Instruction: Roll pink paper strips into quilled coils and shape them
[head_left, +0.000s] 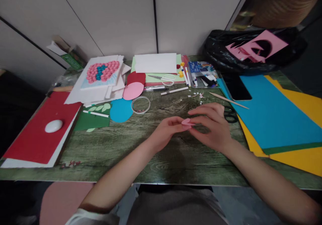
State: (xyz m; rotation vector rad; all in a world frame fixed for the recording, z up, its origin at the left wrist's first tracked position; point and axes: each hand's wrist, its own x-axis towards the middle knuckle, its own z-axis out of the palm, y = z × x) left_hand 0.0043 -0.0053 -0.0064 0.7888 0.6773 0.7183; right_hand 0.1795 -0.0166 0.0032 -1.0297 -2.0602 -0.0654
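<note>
Small pink pieces of paper (186, 121) are held over the middle of the table. My left hand (164, 132) pinches them from the left between thumb and forefinger. From the other side my right hand (213, 127) closes its thumb and forefinger on the right edge, with the other fingers spread above. The pieces look rounded and overlapping; the fingertips partly cover them. Behind my right hand lie dark-handled scissors (230, 115), mostly hidden. A pointed wooden stick (228, 100) rests just beyond that hand, near small paper scraps (198, 95).
Blue sheets (281, 114) and a phone (237, 86) lie right, below a black plastic bag (216, 50). A tape roll (140, 105), blue paper circle (121, 110) and white-handled scissors (168, 80) lie beyond my hands. Red card (40, 131) bears a white oval object (53, 126) at left.
</note>
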